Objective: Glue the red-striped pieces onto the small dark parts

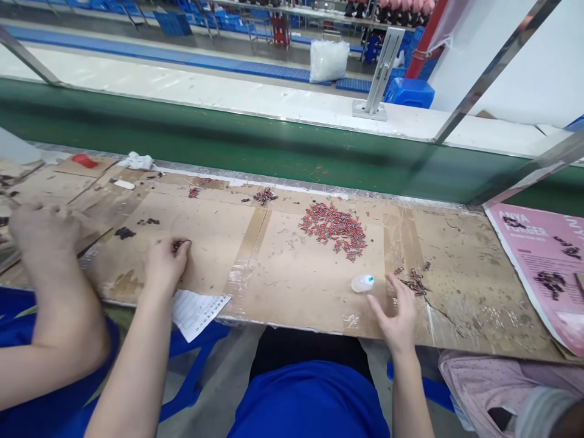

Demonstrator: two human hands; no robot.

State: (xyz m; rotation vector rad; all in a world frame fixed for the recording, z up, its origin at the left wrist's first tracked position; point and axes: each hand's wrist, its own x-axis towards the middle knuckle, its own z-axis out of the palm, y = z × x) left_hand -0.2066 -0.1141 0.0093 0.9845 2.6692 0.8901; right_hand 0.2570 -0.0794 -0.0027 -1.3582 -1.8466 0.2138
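Observation:
My left hand (165, 263) rests on the cardboard-covered bench (283, 286) with its fingers curled closed. Small dark pieces (177, 245) show at its fingertips; their kind is too small to make out. My right hand (398, 313) is open, thumb and fingers apart, with nothing between them. Just left of its fingertips lies a small translucent squeeze bottle (362, 283) with a blue tip, on its side. A spread heap of small red-and-grey parts (335, 230) lies beyond the bottle. Some dark reddish parts (414, 283) lie just right of my right fingers.
A co-worker's arm (57, 267) reaches over the bench at left; another person's pink sleeve (479, 389) is at lower right. A printed paper slip (196, 311) overhangs the front edge. Behind runs a green conveyor belt (274, 149). A pink printed sheet (524, 261) holds more dark parts.

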